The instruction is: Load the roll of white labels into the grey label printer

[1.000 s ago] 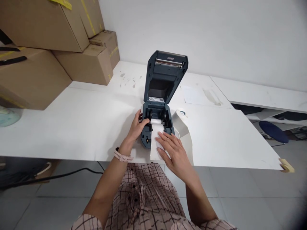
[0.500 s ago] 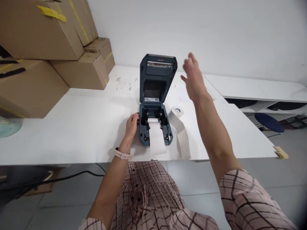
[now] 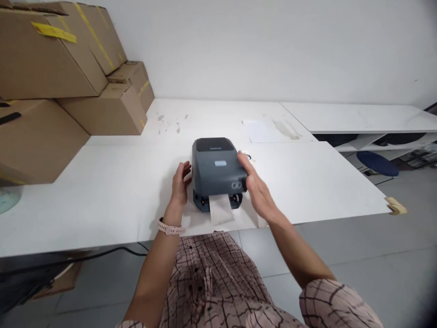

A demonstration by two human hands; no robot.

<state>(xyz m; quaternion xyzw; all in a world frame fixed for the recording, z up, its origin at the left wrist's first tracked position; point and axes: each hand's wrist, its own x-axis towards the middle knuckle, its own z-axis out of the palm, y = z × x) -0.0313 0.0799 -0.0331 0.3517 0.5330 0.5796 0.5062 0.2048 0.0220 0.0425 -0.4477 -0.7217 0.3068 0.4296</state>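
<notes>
A dark grey label printer [image 3: 215,171] sits near the table's front edge, its lid tilted down with a gap at the front showing part of the base [image 3: 201,203]. A strip of white label paper [image 3: 221,210] comes out from under the lid toward me. My right hand [image 3: 257,187] lies against the right side of the lid with fingers stretched along it. Close by the printer's left side, my left hand [image 3: 180,182] is open with curved fingers; whether it touches the case I cannot tell. A label roll [image 3: 248,157] behind my right hand is mostly hidden.
Cardboard boxes [image 3: 102,109] are stacked at the back left of the white table [image 3: 119,196]. A white sheet [image 3: 261,131] lies toward the back. At the right are a shelf unit [image 3: 362,119], a blue stool [image 3: 377,163] and a yellowish block [image 3: 396,206] on the table corner.
The printer lid has swung from upright down over the base. My right hand has come from the raised position down to the lid's side. My left hand stays beside the printer.
</notes>
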